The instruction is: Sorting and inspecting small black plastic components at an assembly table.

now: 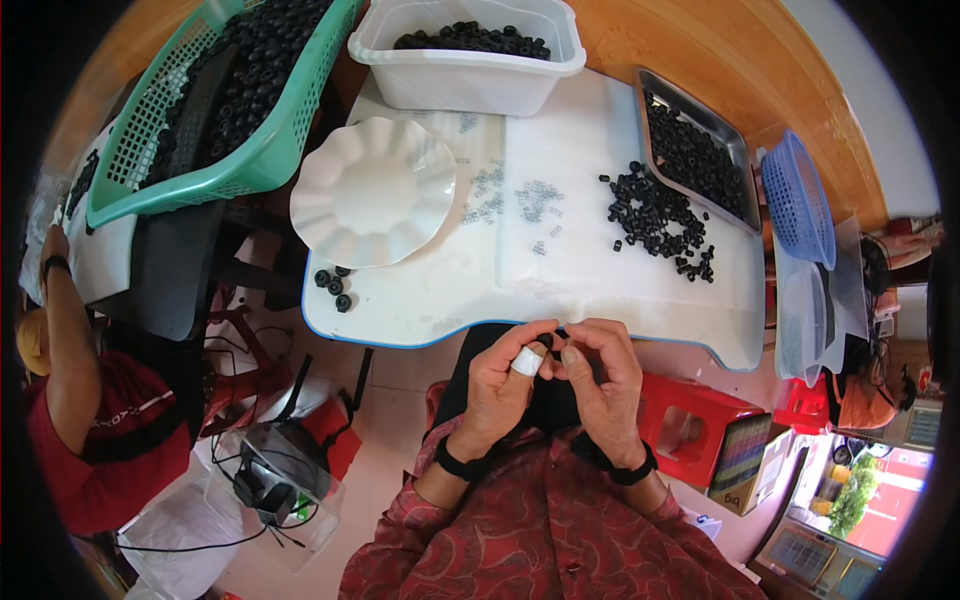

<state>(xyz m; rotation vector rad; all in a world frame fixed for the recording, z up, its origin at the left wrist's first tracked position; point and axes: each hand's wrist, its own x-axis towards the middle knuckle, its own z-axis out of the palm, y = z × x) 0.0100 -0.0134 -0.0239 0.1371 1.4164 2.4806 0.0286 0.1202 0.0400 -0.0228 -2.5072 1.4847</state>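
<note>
at the near edge of the white table [420, 310], both hands are meeting over the person's lap. the left hand [505, 375], with a white bandage on one finger, and the right hand [600, 370] are pinching a small black ring [553, 338] between curled fingertips, neither hand opening wide. the ring is too small and too covered to tell which way its hole is facing or where its long axis is lying. judging by the table, little is looking finished: only three black rings [335, 285] are lying beside the empty white plate [372, 190], while a loose pile of black pieces [660, 225], scattered small springs [515, 200], a metal tray [695, 145], a white tub [465, 50] and a green basket [225, 95] are holding many more.
</note>
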